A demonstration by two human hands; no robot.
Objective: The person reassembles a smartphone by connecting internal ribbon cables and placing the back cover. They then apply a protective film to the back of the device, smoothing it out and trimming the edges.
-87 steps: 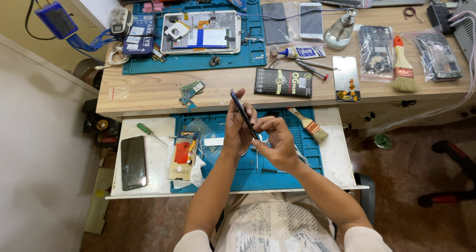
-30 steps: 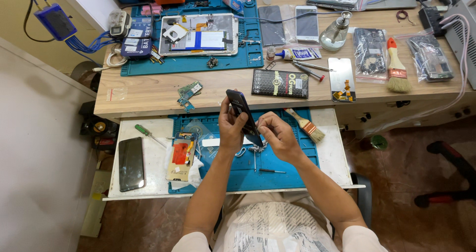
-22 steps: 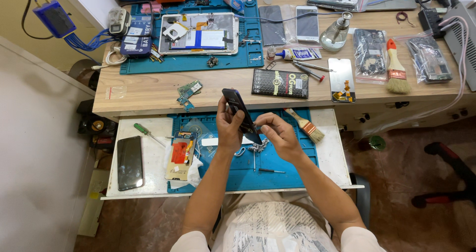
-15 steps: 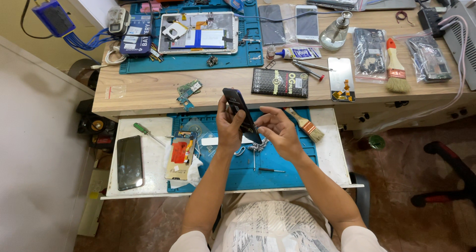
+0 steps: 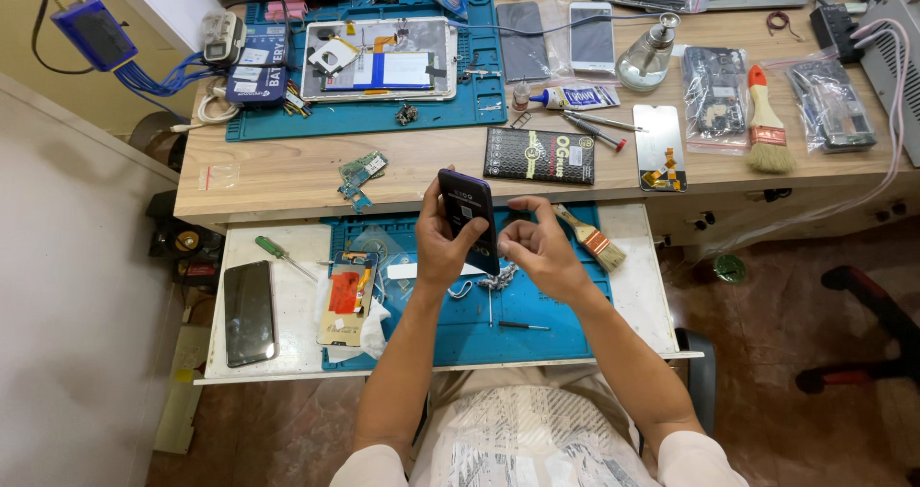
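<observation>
- left hand (image 5: 443,245) has the dark phone (image 5: 468,217) gripped upright, just above the blue mat (image 5: 537,310)
- right hand (image 5: 539,247) pinches the phone's lower edge
- brush (image 5: 591,239) lies just right

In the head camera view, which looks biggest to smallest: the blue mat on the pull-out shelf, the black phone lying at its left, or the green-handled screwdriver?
1. Blue mat, clearly largest.
2. Black phone.
3. Green-handled screwdriver, smallest.
All three lie on the same shelf, so nearness hardly skews this.

The dark phone (image 5: 469,217) has its lower edge hidden behind the left hand (image 5: 443,247); what the right hand's (image 5: 539,249) fingers (image 5: 506,247) pinch is too small to tell
</observation>
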